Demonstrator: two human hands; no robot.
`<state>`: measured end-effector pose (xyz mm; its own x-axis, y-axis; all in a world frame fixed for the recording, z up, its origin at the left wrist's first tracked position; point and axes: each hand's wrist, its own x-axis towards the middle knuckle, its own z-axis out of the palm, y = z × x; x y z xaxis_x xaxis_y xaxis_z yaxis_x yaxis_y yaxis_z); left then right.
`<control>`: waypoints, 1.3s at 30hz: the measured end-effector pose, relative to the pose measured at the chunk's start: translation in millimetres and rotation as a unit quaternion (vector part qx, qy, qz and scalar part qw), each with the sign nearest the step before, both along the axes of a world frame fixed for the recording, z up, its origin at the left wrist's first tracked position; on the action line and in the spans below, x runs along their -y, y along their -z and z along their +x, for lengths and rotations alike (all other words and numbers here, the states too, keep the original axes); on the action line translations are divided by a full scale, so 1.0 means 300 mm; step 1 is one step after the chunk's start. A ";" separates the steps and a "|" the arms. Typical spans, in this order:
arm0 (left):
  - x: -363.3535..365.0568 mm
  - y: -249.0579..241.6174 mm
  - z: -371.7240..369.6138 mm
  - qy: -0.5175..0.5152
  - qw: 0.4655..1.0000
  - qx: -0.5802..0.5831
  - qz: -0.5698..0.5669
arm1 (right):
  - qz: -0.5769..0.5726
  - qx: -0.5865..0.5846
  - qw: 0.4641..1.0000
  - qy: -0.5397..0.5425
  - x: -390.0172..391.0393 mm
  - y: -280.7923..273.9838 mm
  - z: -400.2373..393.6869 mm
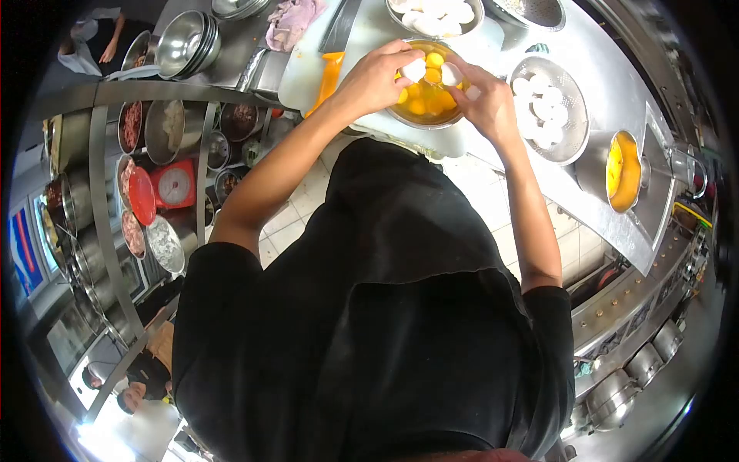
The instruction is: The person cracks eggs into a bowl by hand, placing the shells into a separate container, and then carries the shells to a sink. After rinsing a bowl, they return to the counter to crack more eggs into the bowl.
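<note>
Over a metal bowl (394,114) of raw eggs, my two hands hold the parted halves of a cracked egg. My left hand (377,81) pinches one white eggshell half (413,71) above the bowl's left side. On the other side, my right hand (486,100) grips the second eggshell half (453,75). A yolk (433,76) shows between the shells, and several more yolks (416,106) lie in the bowl. To the right stands a perforated colander (573,127) with several whole white eggs (549,113).
Behind the bowl is another bowl (479,23) of white shells or eggs. An orange-handled knife (329,73) lies on the cutting board (296,88) at left. At right stands a metal pot (596,165) with yellow liquid. Stacked bowls (183,46) and a shelf with a red scale (172,185) are further left.
</note>
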<state>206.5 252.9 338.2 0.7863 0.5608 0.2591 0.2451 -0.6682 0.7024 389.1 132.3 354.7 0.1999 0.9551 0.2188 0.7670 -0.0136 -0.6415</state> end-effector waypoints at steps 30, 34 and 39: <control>-0.137 -0.174 0.306 -0.092 0.985 0.135 0.053 | 0.058 -0.090 0.979 0.174 -0.231 0.003 0.305; 0.004 -0.141 0.474 0.078 0.984 0.140 -0.076 | 0.076 -0.275 0.893 0.349 0.172 -0.055 0.426; 0.160 0.073 0.758 0.224 0.953 -0.168 0.118 | 0.141 -0.244 0.863 0.419 0.563 0.005 0.525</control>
<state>433.8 204.8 316.4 0.9939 0.1072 0.0271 0.0834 -0.8879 0.4524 546.6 -36.7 353.1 0.9291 0.3519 0.1142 0.2015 -0.2227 -0.9538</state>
